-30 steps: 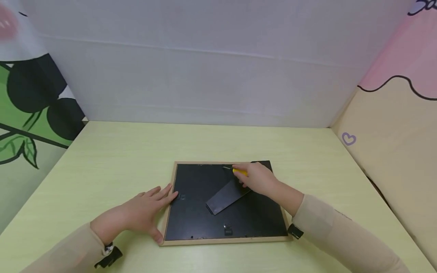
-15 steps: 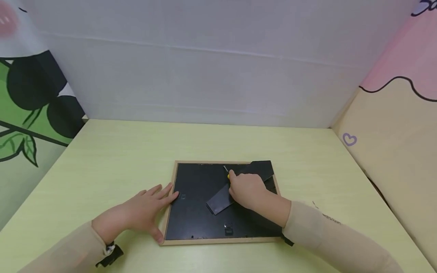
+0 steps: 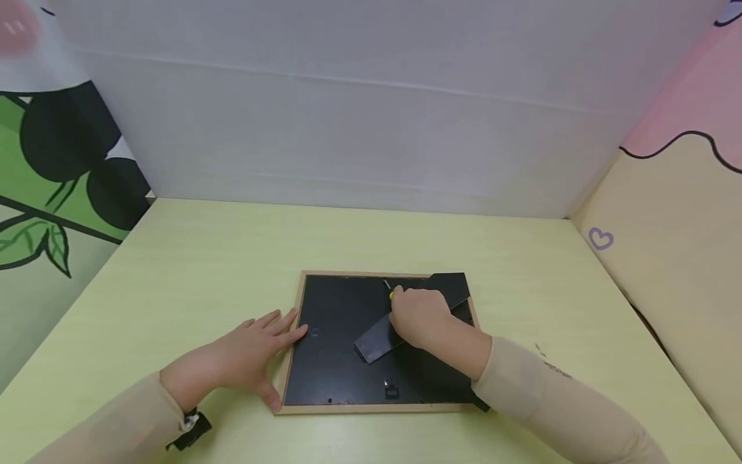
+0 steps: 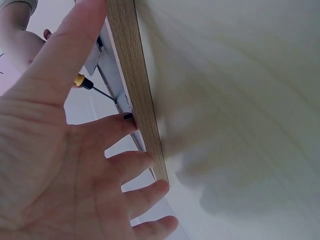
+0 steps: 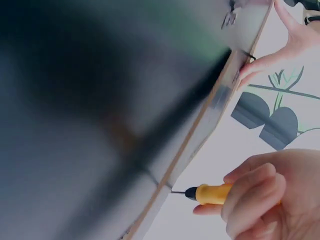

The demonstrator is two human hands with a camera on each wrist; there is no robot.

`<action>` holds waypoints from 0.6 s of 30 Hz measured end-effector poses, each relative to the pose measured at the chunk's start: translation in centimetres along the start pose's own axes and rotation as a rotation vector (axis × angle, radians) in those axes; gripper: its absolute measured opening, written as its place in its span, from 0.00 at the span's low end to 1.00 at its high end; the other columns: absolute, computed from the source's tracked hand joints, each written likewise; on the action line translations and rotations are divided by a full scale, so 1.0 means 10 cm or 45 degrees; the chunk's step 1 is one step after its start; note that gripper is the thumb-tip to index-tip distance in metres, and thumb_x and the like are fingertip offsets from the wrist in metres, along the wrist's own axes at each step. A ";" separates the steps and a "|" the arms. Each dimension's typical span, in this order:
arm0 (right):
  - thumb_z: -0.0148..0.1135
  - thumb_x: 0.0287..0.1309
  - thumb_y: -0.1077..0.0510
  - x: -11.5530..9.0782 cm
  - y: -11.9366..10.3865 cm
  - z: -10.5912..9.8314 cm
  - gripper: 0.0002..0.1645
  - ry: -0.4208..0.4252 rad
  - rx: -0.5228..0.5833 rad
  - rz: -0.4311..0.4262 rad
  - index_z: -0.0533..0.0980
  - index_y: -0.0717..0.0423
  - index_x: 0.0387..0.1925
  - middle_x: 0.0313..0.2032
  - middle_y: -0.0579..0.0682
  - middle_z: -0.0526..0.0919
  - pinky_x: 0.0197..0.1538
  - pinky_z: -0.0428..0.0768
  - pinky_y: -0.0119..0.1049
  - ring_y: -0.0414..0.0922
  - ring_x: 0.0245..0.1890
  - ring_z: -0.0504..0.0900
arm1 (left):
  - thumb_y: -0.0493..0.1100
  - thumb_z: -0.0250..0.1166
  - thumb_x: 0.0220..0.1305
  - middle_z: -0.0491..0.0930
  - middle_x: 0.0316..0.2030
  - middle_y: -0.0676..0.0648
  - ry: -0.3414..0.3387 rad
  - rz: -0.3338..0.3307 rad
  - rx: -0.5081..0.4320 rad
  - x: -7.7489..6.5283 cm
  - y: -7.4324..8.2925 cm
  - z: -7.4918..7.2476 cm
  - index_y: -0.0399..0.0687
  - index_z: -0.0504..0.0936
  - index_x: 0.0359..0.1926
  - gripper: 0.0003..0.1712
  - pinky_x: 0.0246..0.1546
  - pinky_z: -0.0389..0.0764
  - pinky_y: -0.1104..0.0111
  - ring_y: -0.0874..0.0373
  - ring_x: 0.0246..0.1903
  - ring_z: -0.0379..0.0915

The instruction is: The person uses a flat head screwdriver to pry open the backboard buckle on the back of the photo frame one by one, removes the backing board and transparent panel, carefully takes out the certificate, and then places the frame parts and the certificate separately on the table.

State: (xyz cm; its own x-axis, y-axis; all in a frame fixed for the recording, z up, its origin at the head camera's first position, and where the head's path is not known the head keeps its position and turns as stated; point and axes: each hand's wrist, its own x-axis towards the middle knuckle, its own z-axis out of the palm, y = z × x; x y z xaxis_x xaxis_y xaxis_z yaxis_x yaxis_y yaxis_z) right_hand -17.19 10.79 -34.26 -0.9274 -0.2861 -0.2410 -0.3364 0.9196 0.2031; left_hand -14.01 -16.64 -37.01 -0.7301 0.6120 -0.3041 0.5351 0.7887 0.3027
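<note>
A picture frame (image 3: 330,409) with a thin wooden border lies face down, its black backing board (image 3: 333,361) up. My right hand (image 3: 420,316) grips a screwdriver (image 5: 212,194) with a yellow and black handle. Its metal tip meets the backing close to the far border, as both wrist views show. Under that hand runs the dark stand leg (image 3: 373,341), slanting across the board. At the frame's left side, my left hand (image 3: 249,357) rests with spread, fairly straight fingers touching the wooden border (image 4: 135,65).
The frame lies on a pale yellow-green table (image 3: 232,251). Behind it rises a pale grey wall (image 3: 371,129). Printed side panels stand left (image 3: 75,148) and right (image 3: 666,258). A small metal hanger (image 3: 391,390) sits near the board's front edge.
My right hand has turned and shifted slightly left and down, so the screwdriver now points steeply toward the far border instead of sideways. My left hand stays on the frame.
</note>
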 end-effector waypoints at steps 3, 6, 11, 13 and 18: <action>0.52 0.65 0.49 0.00 0.00 0.00 0.29 0.009 0.008 -0.016 0.68 0.61 0.61 0.16 0.49 0.70 0.16 0.68 0.34 0.42 0.14 0.69 | 0.73 0.72 0.23 0.48 0.70 0.35 -0.005 -0.004 0.010 0.00 0.01 0.00 0.44 0.60 0.69 0.70 0.55 0.53 0.34 0.32 0.66 0.43; 0.51 0.65 0.50 0.05 0.06 -0.07 0.21 -0.013 0.062 -0.032 0.76 0.61 0.51 0.16 0.49 0.69 0.16 0.66 0.34 0.42 0.14 0.68 | 0.72 0.72 0.23 0.49 0.69 0.35 -0.008 -0.008 0.022 0.01 0.02 -0.01 0.44 0.60 0.69 0.70 0.55 0.53 0.34 0.32 0.66 0.44; 0.46 0.68 0.54 0.25 0.24 -0.32 0.18 -0.216 0.281 -0.051 0.78 0.56 0.29 0.14 0.47 0.73 0.20 0.71 0.35 0.45 0.16 0.77 | 0.71 0.72 0.24 0.47 0.70 0.35 -0.019 -0.008 -0.007 -0.01 0.00 -0.01 0.44 0.60 0.69 0.69 0.55 0.52 0.34 0.32 0.66 0.44; 0.45 0.69 0.54 0.32 0.30 -0.42 0.17 -0.294 0.355 -0.061 0.78 0.57 0.33 0.14 0.48 0.76 0.28 0.77 0.37 0.46 0.19 0.81 | 0.71 0.72 0.24 0.47 0.70 0.36 -0.023 -0.011 -0.022 -0.01 -0.01 0.00 0.44 0.59 0.69 0.69 0.55 0.52 0.34 0.32 0.66 0.44; 0.47 0.69 0.55 0.33 0.24 -0.39 0.16 -0.286 0.242 -0.074 0.74 0.58 0.50 0.16 0.48 0.77 0.31 0.79 0.38 0.43 0.16 0.80 | 0.73 0.71 0.25 0.45 0.71 0.37 -0.022 -0.020 -0.044 -0.01 -0.03 0.03 0.46 0.58 0.70 0.70 0.56 0.51 0.34 0.33 0.66 0.42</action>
State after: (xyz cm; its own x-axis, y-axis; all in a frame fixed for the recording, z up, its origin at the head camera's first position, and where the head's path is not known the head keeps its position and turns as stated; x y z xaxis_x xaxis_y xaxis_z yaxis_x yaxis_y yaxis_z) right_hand -21.71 10.98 -30.89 -0.8409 -0.2922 -0.4555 -0.3314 0.9435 0.0067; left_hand -13.97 -16.93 -37.36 -0.7308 0.6006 -0.3243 0.5084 0.7960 0.3284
